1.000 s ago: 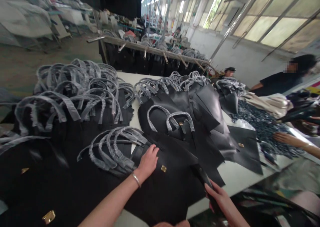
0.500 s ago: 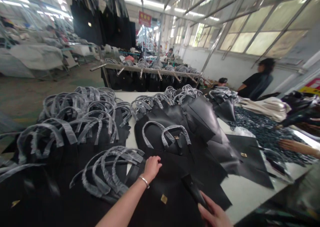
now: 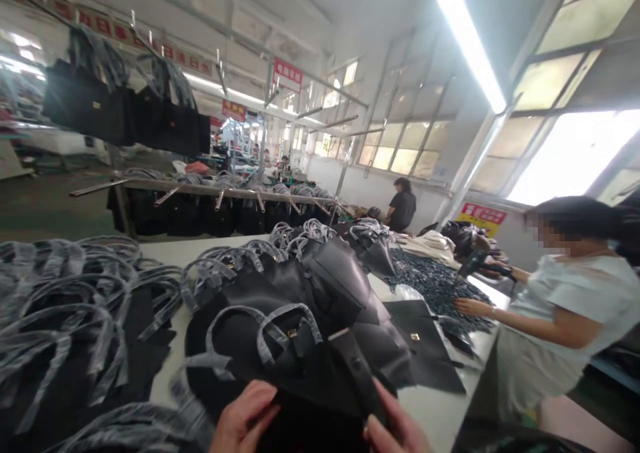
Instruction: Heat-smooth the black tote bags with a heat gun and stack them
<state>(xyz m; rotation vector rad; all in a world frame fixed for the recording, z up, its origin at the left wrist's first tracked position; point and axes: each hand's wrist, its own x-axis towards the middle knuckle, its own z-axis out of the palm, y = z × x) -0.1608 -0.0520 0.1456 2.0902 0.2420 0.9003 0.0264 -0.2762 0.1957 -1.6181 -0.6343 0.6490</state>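
Observation:
At the bottom edge my left hand [image 3: 247,420] rests on the black leather bag [image 3: 310,380] in front of me, fingers curled against its near edge. My right hand [image 3: 393,426] grips a black leather strap [image 3: 357,373] that slants up across the bag. A bag with plastic-wrapped grey handles [image 3: 280,323] and a small gold clasp lies just beyond my hands on the white table [image 3: 165,253].
Stacks of black bags with wrapped handles [image 3: 75,306] cover the table's left side. A person in a pale shirt [image 3: 565,306] stands at the right, a hand on a dark pile of small parts [image 3: 435,286]. A rack of hanging bags [image 3: 210,206] stands behind.
The view has tilted up and to the right, so my hands now sit at the bottom edge. My left hand has drawn back toward me; my right hand still holds the strap.

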